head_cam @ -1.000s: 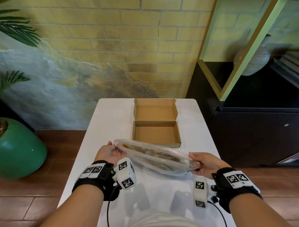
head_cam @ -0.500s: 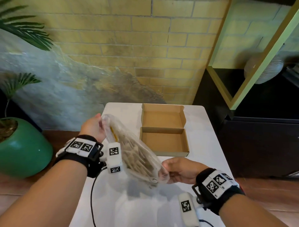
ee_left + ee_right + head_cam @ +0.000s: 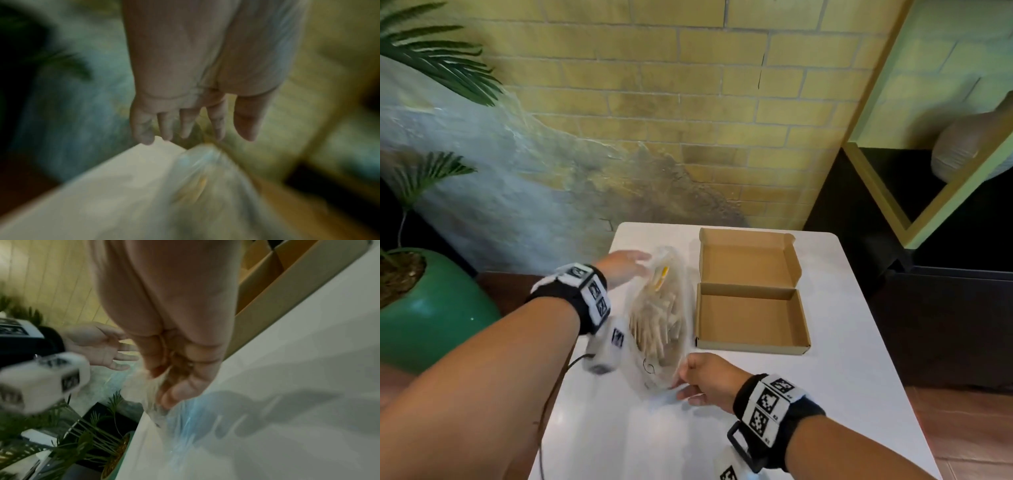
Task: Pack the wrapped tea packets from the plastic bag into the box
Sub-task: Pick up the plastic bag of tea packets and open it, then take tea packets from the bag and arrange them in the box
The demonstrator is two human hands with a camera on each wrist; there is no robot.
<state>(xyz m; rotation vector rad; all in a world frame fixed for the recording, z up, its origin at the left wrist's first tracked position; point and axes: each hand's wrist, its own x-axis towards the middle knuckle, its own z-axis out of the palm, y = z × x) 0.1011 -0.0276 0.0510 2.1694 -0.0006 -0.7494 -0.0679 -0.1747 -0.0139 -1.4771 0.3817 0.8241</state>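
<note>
Plastic bag (image 3: 659,318) of wrapped tea packets (image 3: 650,320): lying lengthwise on white table (image 3: 842,394), just left of open cardboard box (image 3: 751,320), long axis running from near edge toward the wall. Tan packets bunched inside, something yellow near the far end. Box empty inside, lid flap folded back flat toward the wall.

Right hand (image 3: 707,377): at the bag's near end, fingers curled, thumb and fingertips pinching the clear plastic; same pinch visible, blurred, in right wrist view (image 3: 174,369).

Left hand (image 3: 625,267): at the bag's far end, fingers straight and slightly spread, holding nothing; in left wrist view (image 3: 191,113) fingertips above the bag's top (image 3: 205,178) with a gap. Contact with the plastic in head view: cannot tell, blurred.

Green pot (image 3: 424,308) with palm on the floor left of the table.
</note>
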